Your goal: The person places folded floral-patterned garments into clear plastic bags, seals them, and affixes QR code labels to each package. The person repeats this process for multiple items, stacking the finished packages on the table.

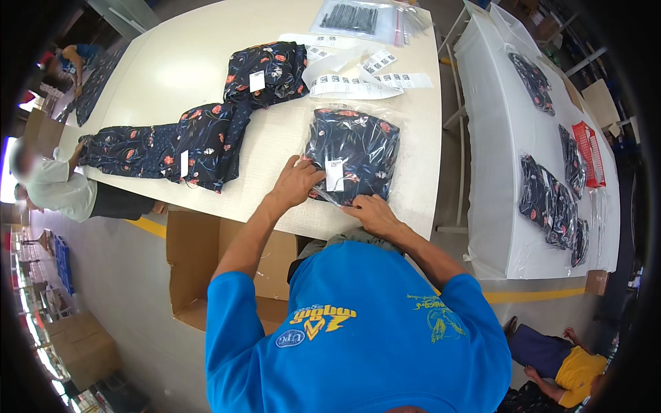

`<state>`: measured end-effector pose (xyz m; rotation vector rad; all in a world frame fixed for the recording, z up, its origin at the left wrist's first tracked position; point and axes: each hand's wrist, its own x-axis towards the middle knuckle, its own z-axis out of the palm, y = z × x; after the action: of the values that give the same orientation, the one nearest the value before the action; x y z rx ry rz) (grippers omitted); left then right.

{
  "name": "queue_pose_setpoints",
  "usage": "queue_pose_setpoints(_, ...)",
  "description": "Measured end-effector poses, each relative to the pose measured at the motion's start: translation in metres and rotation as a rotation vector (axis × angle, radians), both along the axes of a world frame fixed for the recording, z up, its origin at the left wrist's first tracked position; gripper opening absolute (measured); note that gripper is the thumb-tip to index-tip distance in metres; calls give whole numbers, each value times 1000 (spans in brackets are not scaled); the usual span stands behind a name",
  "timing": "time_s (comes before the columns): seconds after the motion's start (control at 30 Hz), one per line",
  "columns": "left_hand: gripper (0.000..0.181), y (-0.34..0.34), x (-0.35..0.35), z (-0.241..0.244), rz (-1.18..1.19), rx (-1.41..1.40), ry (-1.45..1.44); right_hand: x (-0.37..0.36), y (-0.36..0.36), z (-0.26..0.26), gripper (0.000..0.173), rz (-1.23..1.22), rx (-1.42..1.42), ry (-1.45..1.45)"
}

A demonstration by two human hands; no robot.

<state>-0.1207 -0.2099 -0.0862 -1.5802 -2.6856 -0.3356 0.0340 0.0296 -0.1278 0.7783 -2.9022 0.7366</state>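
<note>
A folded dark floral garment [356, 139] lies inside a clear plastic bag [405, 124] on the white table, directly before me. A white tag [334, 175] with print and a code shows through the film. At the bag's left lower side, my left hand [297, 181] grips the plastic with bent fingers, close to the tag. My right hand [376, 216] pinches the bag's near edge by the table's front. Some fingertips are hidden in the folds of film.
Folded floral garments [266, 72] and a longer stack [206, 144] lie left, with label strips [356, 86] and a zip bag [346, 23] beyond. A cardboard box [196, 268] stands below. Bagged garments [550, 206] and a red basket [588, 155] occupy the right table. Other people work nearby.
</note>
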Motion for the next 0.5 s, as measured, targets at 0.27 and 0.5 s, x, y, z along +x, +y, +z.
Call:
queue_pose_setpoints(0.27,7,-82,59,-69,-27,138,19,28,22,-18,35,-80,-65,67)
queue_pose_setpoints(0.5,24,-52,87,-14,256,574,-343,76,54,-20,22,-461,-440,-318)
